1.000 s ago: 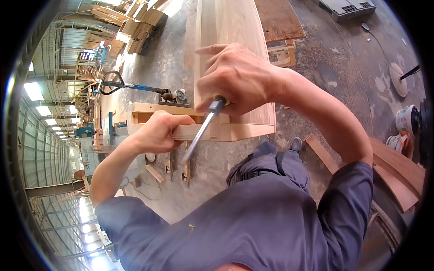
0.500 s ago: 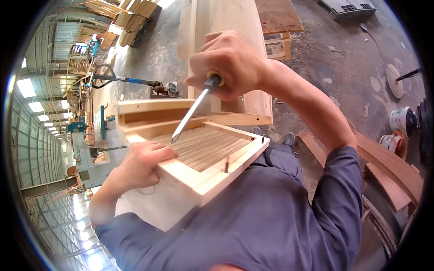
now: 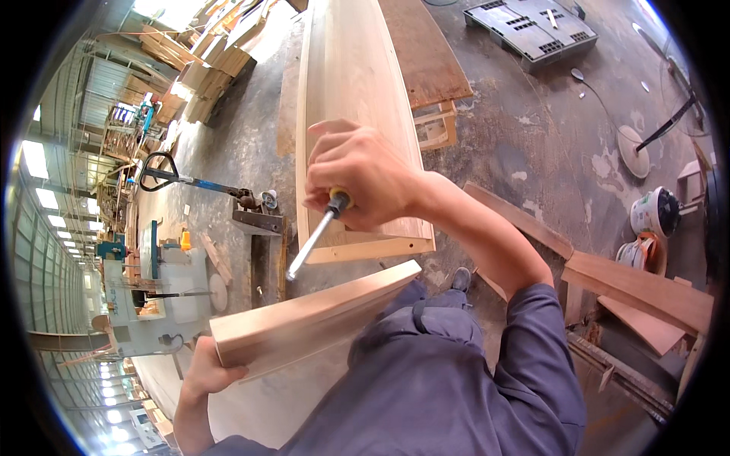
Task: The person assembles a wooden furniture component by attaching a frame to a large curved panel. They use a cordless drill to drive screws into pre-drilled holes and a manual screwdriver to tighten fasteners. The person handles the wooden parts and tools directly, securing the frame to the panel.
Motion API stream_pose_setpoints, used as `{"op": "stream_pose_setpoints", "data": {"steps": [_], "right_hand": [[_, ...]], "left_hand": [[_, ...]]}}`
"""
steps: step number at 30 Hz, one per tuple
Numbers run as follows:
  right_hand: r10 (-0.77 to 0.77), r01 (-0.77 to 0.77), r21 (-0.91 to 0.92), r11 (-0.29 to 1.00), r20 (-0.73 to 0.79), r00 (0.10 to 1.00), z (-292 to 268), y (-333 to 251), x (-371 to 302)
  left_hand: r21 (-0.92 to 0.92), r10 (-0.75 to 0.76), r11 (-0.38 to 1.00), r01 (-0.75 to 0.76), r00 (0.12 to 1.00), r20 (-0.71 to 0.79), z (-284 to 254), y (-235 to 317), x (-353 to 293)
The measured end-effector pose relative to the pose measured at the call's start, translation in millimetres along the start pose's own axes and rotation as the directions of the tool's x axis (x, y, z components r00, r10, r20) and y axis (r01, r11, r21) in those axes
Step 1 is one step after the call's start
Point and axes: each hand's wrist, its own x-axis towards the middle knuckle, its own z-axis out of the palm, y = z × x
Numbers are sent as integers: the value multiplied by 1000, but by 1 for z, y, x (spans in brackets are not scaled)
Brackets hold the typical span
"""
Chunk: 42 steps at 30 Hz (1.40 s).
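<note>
My right hand (image 3: 365,175) grips a screwdriver (image 3: 312,247) by its yellow and black handle. The metal shaft points down and to the left, its tip in the air above a pale wooden frame piece (image 3: 312,304). That piece is tilted so that a long smooth edge faces up, and its lower side is blurred. At its left end my left hand (image 3: 209,365) is closed around the corner, thumb along the side. Beyond, a long pale wooden box (image 3: 357,91) stretches away from me; a small dark hole shows in its near end strip (image 3: 372,251).
Under the long box lies a brown board (image 3: 426,57) on a wooden stand. A pallet jack's handle (image 3: 205,182) stands to the left. Planks (image 3: 639,292) and a white bucket (image 3: 650,213) lie to the right. A grey plastic pallet (image 3: 532,34) is at the far right.
My left hand has tipped the frame piece up, hiding its panel and protruding screws, and separated it from the long box. My right hand with the screwdriver has moved slightly left and nearer.
</note>
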Motion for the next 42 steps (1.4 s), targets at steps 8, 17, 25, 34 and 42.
{"op": "stream_pose_setpoints", "data": {"steps": [8, 17, 25, 34, 42], "right_hand": [[6, -10, 21, 1000, 172, 985, -11, -9, 7], [167, -152, -280, 948, 33, 985, -8, -36, 8], [535, -489, -689, 536, -171, 827, -2, -80, -2], [527, -424, -850, -313, -527, 667, 19, -81, 5], [437, -350, -678, -646, -705, 558, 56, -72, 30]], "left_hand": [[200, 173, 968, -153, 981, -84, 23, -51, -16], [47, 217, 975, -215, 975, -41, 7, -100, 8], [-106, 130, 983, -147, 980, -152, -53, -198, 12], [-378, 42, 896, -233, 892, -451, -158, -297, 48], [-75, 265, 934, -349, 818, -510, -236, -319, 184]]}}
